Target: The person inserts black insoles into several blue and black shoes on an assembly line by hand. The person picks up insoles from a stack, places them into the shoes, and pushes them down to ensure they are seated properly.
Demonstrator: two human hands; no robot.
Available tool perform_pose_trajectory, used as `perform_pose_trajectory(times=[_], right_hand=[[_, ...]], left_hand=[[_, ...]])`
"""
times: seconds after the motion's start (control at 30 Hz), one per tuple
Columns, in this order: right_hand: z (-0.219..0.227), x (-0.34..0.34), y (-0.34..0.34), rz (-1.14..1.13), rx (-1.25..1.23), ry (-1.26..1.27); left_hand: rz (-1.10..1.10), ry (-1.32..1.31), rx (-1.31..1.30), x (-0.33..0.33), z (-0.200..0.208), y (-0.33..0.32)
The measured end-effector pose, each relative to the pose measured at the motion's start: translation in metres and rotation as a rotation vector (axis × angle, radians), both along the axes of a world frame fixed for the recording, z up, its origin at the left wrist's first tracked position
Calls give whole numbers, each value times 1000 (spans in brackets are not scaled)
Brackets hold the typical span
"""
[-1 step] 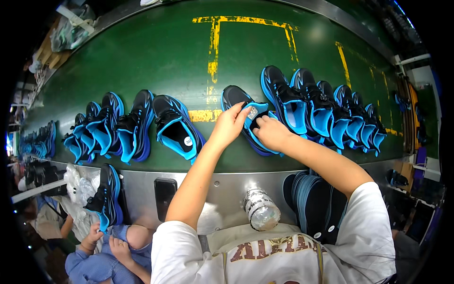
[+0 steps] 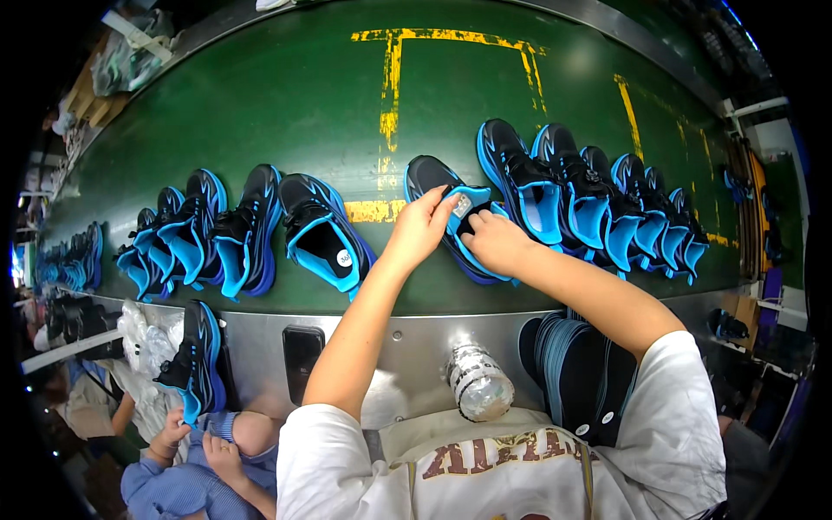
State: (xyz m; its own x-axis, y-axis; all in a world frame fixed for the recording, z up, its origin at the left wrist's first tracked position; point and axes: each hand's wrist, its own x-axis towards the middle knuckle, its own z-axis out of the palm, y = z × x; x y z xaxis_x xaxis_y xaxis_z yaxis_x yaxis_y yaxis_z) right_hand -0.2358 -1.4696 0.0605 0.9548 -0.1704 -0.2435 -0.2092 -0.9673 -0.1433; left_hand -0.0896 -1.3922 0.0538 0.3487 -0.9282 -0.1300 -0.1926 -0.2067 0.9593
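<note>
Green worktop (image 2: 260, 104), worn yellow markings (image 2: 393, 95); on it, between two rows of shoes (image 2: 256, 217), one running sneaker (image 2: 426, 172), toe pointing away, I judge so its opening faces the person; left hand (image 2: 422, 230) pinching the tongue (image 2: 476, 195), seemingly to spread the mouth; right hand (image 2: 498, 243) curled at the opening, fingertips partly hidden, grip I cannot tell; upper black, lining and sole edge bright blue, pale label (image 2: 461, 206) on the tongue.

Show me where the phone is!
In the head view, the black phone lies left of center on the metal ledge, just left of the person's left forearm.
</note>
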Motion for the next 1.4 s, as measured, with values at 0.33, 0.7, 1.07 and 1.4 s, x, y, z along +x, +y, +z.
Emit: perform_pose_trajectory(times=[0.33, 0.7, 1.07, 1.4], right_hand=[[-17, 16, -8, 260, -159, 401], [32, -2, 13, 64, 134, 445], [21, -105, 77, -395, 278, -496], [50, -74, 69, -537, 569, -847]], left_hand=[[33, 42, 33, -2, 0, -2], [49, -659, -146, -29, 10, -8], [-81, -831, -151, -58, 34, 36], [-244, -1748, 98, -2, 20, -3]])
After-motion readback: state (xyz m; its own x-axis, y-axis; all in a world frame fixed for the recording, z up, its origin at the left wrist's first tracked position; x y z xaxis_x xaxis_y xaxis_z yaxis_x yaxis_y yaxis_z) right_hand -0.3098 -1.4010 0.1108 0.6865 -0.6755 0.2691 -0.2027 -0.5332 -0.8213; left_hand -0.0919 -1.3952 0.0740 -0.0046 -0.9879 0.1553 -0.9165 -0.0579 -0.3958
